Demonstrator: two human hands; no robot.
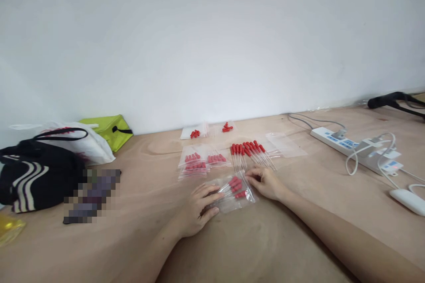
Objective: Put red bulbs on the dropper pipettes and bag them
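A clear zip bag (229, 205) lies flat in front of me with several red-bulbed droppers (236, 184) inside. My left hand (197, 208) rests on the bag's left end, thumb and fingers apart. At the bag's upper right edge, my right hand (264, 181) pinches the plastic between thumb and forefinger. Just beyond the bag, loose droppers (254, 147) lie in a row, their red bulbs pointing away from me. Filled bags of droppers (194, 161) overlap to the left of that row.
More bagged droppers (195, 134) lie near the wall. Flat bags (288, 145) sit right of the loose droppers. On the right are a power strip (352, 146) with cables and a white adapter (408, 201). A black bag (43, 177) and a green bag (114, 135) stand left.
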